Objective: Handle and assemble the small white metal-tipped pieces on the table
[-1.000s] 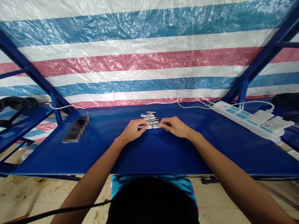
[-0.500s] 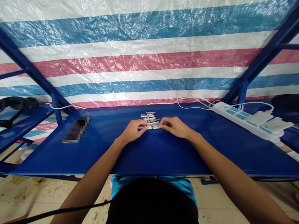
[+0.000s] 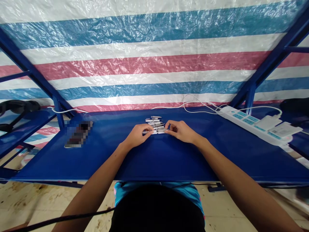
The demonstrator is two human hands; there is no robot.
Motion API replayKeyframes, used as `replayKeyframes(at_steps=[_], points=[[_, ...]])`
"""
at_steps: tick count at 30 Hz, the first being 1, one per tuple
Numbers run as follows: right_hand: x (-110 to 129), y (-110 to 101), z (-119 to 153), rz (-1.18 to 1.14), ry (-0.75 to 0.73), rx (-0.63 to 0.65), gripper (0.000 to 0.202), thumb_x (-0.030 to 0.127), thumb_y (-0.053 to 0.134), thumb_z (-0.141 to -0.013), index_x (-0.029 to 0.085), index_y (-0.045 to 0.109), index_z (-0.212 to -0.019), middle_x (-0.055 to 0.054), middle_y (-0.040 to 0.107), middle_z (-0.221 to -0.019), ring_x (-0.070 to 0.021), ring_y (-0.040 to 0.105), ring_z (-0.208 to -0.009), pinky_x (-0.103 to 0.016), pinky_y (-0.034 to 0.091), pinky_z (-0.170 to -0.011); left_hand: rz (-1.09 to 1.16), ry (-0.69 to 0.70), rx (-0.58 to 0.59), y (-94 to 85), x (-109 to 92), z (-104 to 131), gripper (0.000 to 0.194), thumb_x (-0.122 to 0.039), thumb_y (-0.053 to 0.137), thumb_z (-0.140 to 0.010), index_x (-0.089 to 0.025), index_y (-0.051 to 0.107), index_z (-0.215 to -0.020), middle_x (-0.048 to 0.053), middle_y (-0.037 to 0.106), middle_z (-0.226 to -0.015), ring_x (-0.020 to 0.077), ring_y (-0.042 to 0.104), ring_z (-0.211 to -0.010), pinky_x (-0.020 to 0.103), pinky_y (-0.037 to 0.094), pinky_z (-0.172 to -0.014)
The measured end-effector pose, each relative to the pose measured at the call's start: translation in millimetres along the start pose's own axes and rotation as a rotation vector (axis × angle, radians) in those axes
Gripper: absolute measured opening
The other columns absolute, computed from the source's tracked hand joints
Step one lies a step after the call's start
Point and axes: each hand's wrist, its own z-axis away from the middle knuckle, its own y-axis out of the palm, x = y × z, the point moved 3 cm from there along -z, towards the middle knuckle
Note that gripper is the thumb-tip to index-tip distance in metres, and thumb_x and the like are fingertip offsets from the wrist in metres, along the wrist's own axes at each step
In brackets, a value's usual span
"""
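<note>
Near the middle of the frame, both hands meet over a small heap of grey-and-white pens [image 3: 155, 124] lying on the blue surface [image 3: 154, 158]. The left hand [image 3: 137, 134] pinches the left end of the nearest pen [image 3: 156, 131] between thumb and forefinger, its other fingers curled under. The right hand [image 3: 181, 131] closes its fingertips on the right end of that same pen, so the pen lies level between the two hands, just in front of the heap and touching or nearly touching it; which one cannot be told. The rest of the pens lie side by side in a loose row running toward the upper part of the surface. At the left of the frame a blurred dark object [image 3: 78, 134] lies flat on the surface, well apart from the hands. At the right, a white power strip [image 3: 251, 124] with plugged-in adapters sits along the far edge, its white cable [image 3: 195, 103] looping toward the centre. A striped tarpaulin [image 3: 149, 58] fills the upper frame behind blue frame bars [image 3: 270, 61].
</note>
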Motion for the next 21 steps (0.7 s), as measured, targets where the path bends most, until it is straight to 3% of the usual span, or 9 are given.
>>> replayKeyframes(at_steps=[8, 15, 21], points=[[1.8, -0.3, 1.5, 0.025, 0.012, 0.034, 0.042, 0.058, 0.050, -0.096, 0.021, 0.061, -0.082, 0.000, 0.062, -0.061, -0.0157, 0.055, -0.055, -0.027, 0.038, -0.060, 0.014, 0.006, 0.006, 0.0, -0.5, -0.1, 0.024, -0.034, 0.055, -0.094, -0.018, 0.074, -0.092, 0.007, 0.078, -0.092, 0.0215, 0.072, -0.083, 0.030, 0.057, -0.083], [-1.1, 1.7, 1.1, -0.025, -0.014, 0.016, 0.037, 0.058, 0.063, -0.089, 0.021, 0.062, -0.092, 0.001, 0.062, -0.064, -0.0149, 0.053, -0.056, -0.027, 0.038, -0.059, 0.014, 0.020, 0.001, 0.7, -0.3, -0.3, 0.025, -0.034, 0.054, -0.093, -0.018, 0.074, -0.092, 0.007, 0.078, -0.091, 0.0217, 0.072, -0.082, 0.030, 0.056, -0.081], [0.7, 1.4, 0.7, -0.001, -0.012, 0.015, 0.041, 0.060, 0.055, -0.094, 0.021, 0.063, -0.083, 0.001, 0.059, -0.060, -0.0145, 0.051, -0.055, -0.027, 0.036, -0.058, 0.007, 0.016, 0.000, 0.7, -0.3, -0.2, 0.026, -0.035, 0.054, -0.094, -0.018, 0.074, -0.090, 0.007, 0.078, -0.091, 0.0219, 0.072, -0.083, 0.031, 0.057, -0.083]])
